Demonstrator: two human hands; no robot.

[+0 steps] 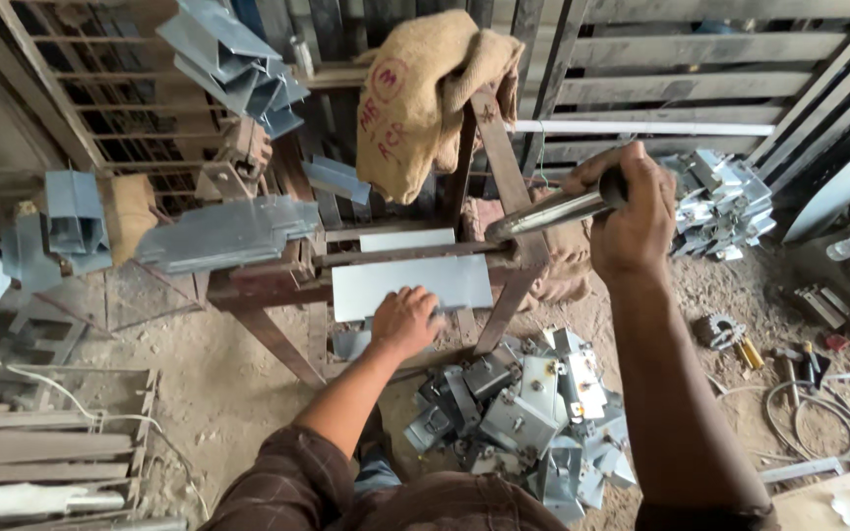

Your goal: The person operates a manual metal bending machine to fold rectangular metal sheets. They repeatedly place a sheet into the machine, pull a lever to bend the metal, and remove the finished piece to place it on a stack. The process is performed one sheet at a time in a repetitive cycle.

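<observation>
Sack: coarse tan burlap sack (423, 93) with red marks, draped over the rusty frame (277, 285) top.
Sheet: flat grey metal sheet (415, 280), smooth, lying in the frame, its lower edge under the left hand.
Left hand (407, 320): fingers pressed flat on the sheet, gripping nothing.
Right hand (630, 211): fist clamped around a shiny steel lever handle (553, 209).
Floor pile: bent grey brackets (528, 418), heaped on dirt below.
Hidden: the lever's far end, behind the frame post.

A dusty dirt floor (218, 393) carries a heap of bent grey metal brackets (528, 418); scattered tools (804, 359) and cable (819, 413) lie toward its right edge.
</observation>
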